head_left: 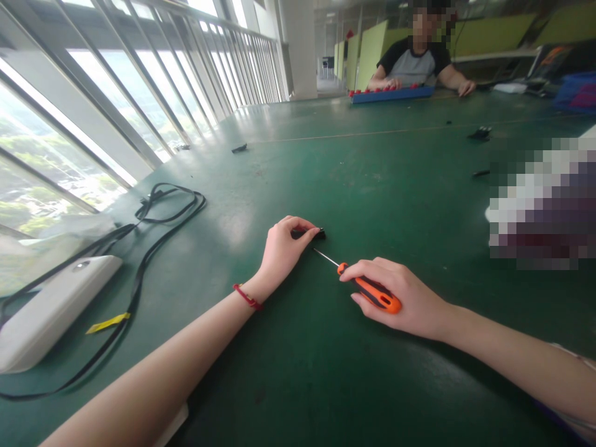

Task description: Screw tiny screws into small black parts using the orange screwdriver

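Observation:
My left hand is closed on a small black part, pinching it against the green table. The fingers cover much of that part, so its exact kind does not show. In my right hand is a screwdriver with an orange and black handle, the fingers wrapped around it. Its thin metal shaft points up and left, and the tip lies just below the black part, seemingly apart from it.
A white power strip and a looped black cable with a yellow tag lie at left. Small black pieces are scattered farther back. Across the table, a person sits behind a blue tray with red items. Railings line the left.

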The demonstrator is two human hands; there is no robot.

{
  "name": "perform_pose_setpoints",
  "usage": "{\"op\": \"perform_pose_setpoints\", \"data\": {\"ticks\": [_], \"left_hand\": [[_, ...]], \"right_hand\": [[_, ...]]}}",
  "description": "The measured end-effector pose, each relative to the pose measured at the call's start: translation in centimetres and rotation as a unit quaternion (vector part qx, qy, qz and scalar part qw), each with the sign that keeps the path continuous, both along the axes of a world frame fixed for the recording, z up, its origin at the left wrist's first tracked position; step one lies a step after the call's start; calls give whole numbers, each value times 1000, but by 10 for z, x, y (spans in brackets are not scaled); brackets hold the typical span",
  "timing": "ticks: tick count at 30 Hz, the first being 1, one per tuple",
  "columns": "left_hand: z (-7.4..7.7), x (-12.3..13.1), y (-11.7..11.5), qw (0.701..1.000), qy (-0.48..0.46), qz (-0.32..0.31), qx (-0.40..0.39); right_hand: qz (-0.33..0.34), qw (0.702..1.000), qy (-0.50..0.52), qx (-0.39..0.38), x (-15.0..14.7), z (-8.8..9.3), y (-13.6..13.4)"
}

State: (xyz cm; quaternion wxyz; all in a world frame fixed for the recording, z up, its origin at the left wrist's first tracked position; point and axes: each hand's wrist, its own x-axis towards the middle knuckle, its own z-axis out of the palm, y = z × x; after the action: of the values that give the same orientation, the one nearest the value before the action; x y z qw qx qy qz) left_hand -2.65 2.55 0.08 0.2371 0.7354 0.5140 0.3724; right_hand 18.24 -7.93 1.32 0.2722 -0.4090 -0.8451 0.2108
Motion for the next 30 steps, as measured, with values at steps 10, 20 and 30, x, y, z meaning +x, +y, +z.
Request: {"op": "perform_pose_setpoints", "data": {"ticks": [10,20,30], "left_hand": [[2,2,-2,1000,-17,-18,-14],[6,2,-5,999,27,-33,-2],[5,2,-4,999,-7,-35,-22]], "right_hand": [[4,1000,-12,-10,1,1,1],[-24,999,15,14,0,1,-2],[-41,999,26,11,-1,3,0]]}}
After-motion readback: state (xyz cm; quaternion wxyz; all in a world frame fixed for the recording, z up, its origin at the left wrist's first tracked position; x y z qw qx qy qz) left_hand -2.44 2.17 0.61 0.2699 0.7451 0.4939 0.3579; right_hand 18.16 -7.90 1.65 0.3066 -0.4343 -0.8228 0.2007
